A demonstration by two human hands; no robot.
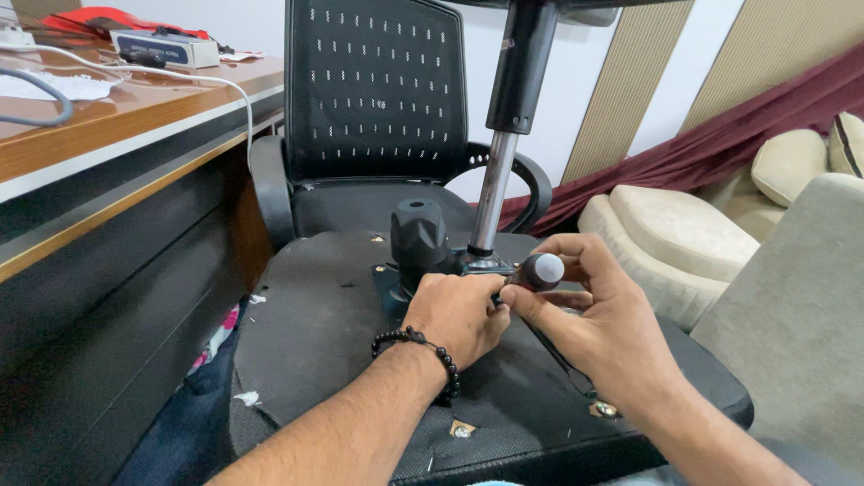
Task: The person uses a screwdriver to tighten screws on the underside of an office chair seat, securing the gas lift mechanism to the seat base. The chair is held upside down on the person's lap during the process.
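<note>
- Broadly, we saw an upturned chair seat (315, 333), its dark underside facing up, filling the middle of the view and carrying everything the hands worked on.
- Behind its far edge stood a black mesh office chair (373, 99), and a wooden desk (117, 117) ran along the left.
- Cream cushions (675, 234) and a maroon cloth (720, 144) lay well off to the right.
- From the metal plate near the seat's far edge, a gas-lift column (504, 153) rose upright, black above and silver below.
- Just beside it, on the left, we noted a black ribbed knob (418, 232) on the mechanism.
- Our left hand (459, 315), a bead bracelet (423, 346) on its wrist, rested on the mechanism with its fingers curled down; what they gripped we could not tell.
- Our right hand (585, 315) was closed around a screwdriver (537, 273), whose dark handle with a pale cap showed just right of the column's base, above the middle of the seat.
</note>
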